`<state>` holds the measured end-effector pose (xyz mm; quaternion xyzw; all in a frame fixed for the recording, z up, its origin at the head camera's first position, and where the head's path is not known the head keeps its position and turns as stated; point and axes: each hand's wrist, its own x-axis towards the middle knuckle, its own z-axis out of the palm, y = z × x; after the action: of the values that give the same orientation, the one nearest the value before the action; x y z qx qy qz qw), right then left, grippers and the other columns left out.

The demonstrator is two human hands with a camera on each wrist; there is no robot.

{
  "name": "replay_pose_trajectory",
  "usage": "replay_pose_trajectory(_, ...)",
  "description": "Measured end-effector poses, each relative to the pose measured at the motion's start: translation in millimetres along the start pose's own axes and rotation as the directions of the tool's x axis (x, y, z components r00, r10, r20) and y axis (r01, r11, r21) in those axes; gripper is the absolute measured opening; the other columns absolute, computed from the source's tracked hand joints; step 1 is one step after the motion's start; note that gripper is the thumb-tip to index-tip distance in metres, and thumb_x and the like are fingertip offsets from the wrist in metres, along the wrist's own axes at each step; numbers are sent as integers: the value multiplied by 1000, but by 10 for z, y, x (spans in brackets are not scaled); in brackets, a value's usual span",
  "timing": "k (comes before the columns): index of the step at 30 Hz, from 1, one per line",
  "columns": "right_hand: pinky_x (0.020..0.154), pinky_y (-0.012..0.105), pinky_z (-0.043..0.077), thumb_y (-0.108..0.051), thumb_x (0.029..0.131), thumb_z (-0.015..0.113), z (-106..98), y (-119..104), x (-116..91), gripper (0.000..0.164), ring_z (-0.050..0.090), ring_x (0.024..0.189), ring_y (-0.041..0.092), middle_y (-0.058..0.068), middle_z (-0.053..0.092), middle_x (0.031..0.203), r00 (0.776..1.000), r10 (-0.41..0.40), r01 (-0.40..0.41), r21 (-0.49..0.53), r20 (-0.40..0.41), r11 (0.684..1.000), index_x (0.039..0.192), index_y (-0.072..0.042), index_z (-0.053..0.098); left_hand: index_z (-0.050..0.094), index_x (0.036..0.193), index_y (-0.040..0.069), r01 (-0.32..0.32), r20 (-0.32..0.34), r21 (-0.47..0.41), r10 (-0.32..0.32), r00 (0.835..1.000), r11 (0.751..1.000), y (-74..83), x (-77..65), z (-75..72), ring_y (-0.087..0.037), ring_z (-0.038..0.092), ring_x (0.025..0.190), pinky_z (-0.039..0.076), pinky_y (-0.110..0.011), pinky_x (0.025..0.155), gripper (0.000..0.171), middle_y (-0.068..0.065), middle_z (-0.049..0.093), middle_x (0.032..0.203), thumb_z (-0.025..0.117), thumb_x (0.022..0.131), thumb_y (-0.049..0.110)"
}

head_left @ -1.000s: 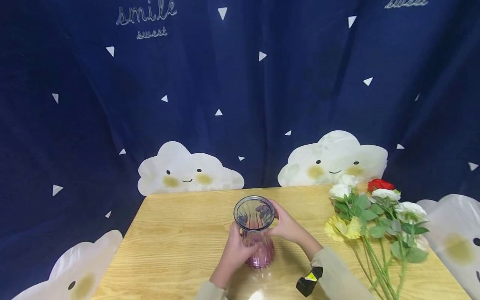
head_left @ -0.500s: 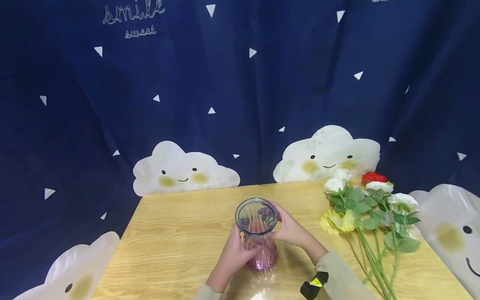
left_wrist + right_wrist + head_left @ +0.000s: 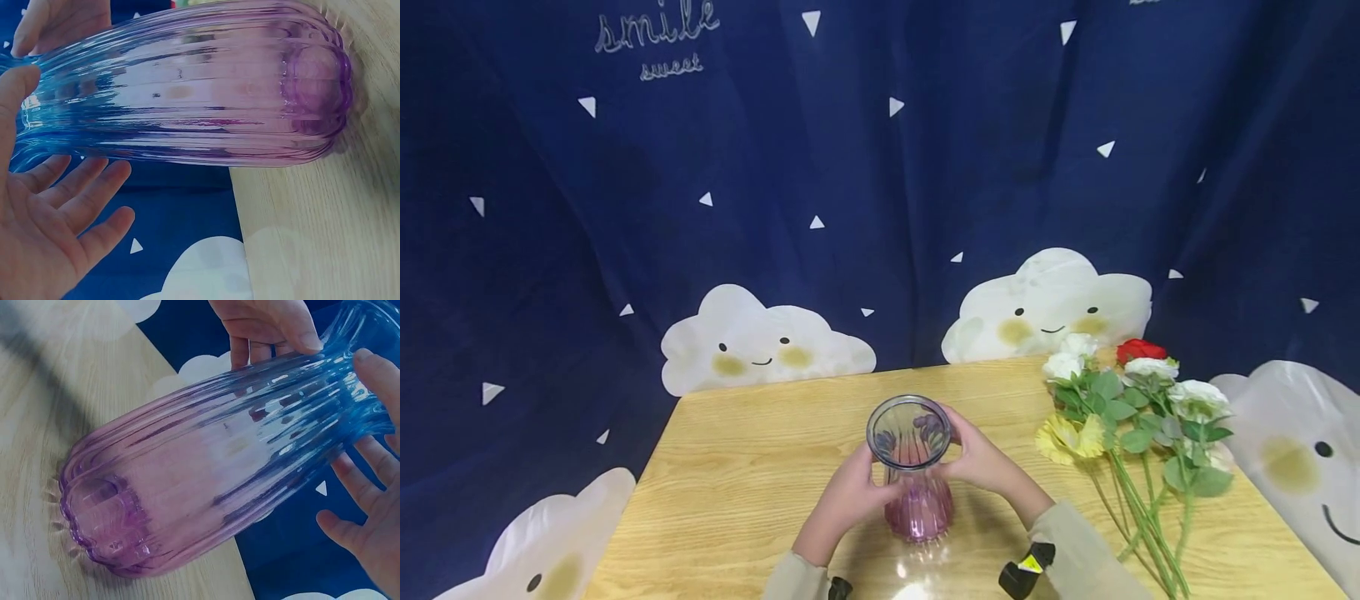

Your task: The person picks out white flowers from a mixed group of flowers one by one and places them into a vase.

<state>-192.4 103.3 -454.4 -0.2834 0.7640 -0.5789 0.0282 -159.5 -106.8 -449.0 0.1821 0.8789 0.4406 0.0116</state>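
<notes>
Left hand [image 3: 846,493]: drawn outward, thumb pulled back across the vase [image 3: 919,507]. Grip: it and my right hand [image 3: 977,458] loosely clasped the neck. Vase: stood upright on the table [image 3: 752,483], which ran wide leftward, far edge before the curtain [image 3: 775,242]. Flowers [image 3: 1198,400]: lay rightward, stems beside my sleeve [image 3: 1078,546].
</notes>
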Motion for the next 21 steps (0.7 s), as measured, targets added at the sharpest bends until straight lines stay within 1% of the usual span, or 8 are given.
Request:
replay_pose_trajectory(4, 96, 55, 41, -22, 68, 71, -79, 88, -86, 76, 51, 111, 27, 14, 51, 127, 998, 59, -59, -81, -4, 995, 134, -13, 34, 43, 123, 24, -9, 0, -7, 9, 1000, 1000, -9, 9, -2, -23, 48, 119, 40, -52, 101, 60, 1, 54, 125, 66, 71, 43)
replay_pose_trajectory(7, 90, 51, 43, -24, 73, 68, -205, 223, -216, 66, 54, 105, 26, 14, 55, 121, 993, 115, -120, -162, -39, 980, 130, -9, 39, 44, 122, 22, -2, 2, -2, 2, 1000, 1000, -15, 15, -1, -24, 48, 118, 40, -52, 101, 59, -1, 55, 125, 65, 72, 44)
replay_pose_trajectory(9, 85, 43, 46, -24, 76, 65, -322, 322, -333, 58, 56, 99, 25, 15, 58, 116, 985, 155, -168, -212, -80, 963, 127, -7, 43, 45, 121, 22, 2, 3, 4, -2, 1000, 1000, -16, 15, -2, -24, 49, 118, 41, -52, 101, 58, -1, 55, 124, 65, 71, 43)
replay_pose_trajectory(11, 78, 36, 49, -23, 78, 63, -458, 428, -468, 53, 57, 93, 23, 16, 59, 113, 970, 204, -233, -250, -135, 940, 124, -5, 45, 45, 120, 21, 0, 2, 9, 0, 1000, 1000, -22, 14, -3, -24, 50, 117, 41, -52, 100, 57, -2, 56, 123, 65, 71, 42)
replay_pose_trajectory(13, 70, 29, 50, -22, 79, 62, -599, 519, -610, 48, 57, 87, 18, 16, 60, 108, 944, 261, -311, -286, -201, 906, 121, -4, 48, 46, 119, 22, -1, -1, 12, 1, 1000, 1000, -27, 12, -3, -24, 50, 116, 42, -52, 99, 56, -2, 57, 122, 66, 71, 41)
replay_pose_trajectory(15, 65, 25, 50, -22, 81, 60, -746, 610, -759, 44, 56, 82, 13, 15, 61, 104, 916, 302, -379, -321, -264, 868, 120, -3, 49, 46, 118, 23, -2, -4, 11, 2, 1000, 1000, -33, 12, 1, -24, 51, 115, 42, -52, 99, 54, -2, 57, 121, 66, 71, 40)
replay_pose_trajectory(17, 64, 26, 51, -22, 82, 58, -888, 675, -909, 41, 57, 80, 12, 12, 63, 100, 884, 334, -444, -359, -328, 821, 118, -3, 50, 46, 117, 24, -5, -7, 12, 5, 1000, 1000, -35, 13, 8, -24, 51, 115, 42, -52, 99, 53, -2, 57, 120, 66, 70, 40)
replay_pose_trajectory(21, 61, 32, 50, -20, 85, 52, -1137, 763, -1151, 36, 58, 78, 18, 11, 62, 92, 829, 372, -543, -445, -417, 712, 113, 2, 52, 46, 117, 25, -2, -11, 8, 2, 1000, 1000, -40, 9, 0, -25, 50, 115, 42, -53, 99, 53, -2, 57, 121, 67, 70, 38)
